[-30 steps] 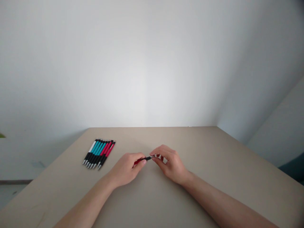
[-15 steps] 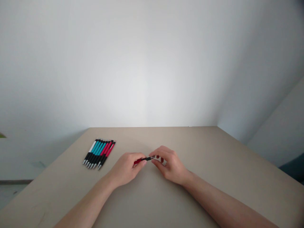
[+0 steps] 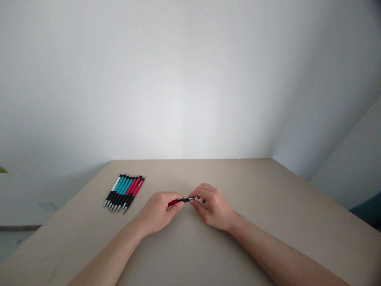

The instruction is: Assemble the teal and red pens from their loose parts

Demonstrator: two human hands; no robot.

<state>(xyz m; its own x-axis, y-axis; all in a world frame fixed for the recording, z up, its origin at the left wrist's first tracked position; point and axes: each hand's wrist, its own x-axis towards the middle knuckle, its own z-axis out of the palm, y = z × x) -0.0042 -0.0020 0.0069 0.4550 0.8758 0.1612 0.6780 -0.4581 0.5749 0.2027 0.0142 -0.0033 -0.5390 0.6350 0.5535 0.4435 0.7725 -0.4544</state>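
A red pen (image 3: 185,200) with a black grip and a silver tip lies level between my two hands, in the middle of the head view. My left hand (image 3: 160,208) pinches its red barrel between thumb and fingers. At the tip, the thumb and index finger of my right hand (image 3: 214,207) are closed on the silver end. To the left, several pens (image 3: 124,192) lie side by side in a slanted row, with white, teal and red barrels, black grips and silver tips.
The beige table (image 3: 190,250) meets a pale wall (image 3: 184,79) at its back edge. Something dark teal (image 3: 367,210) shows beyond the table's right edge. A small green thing (image 3: 2,170) is at the far left.
The thumb and fingertips of my right hand have closed on the pen's silver tip. My left hand and the row of pens look unmoved.
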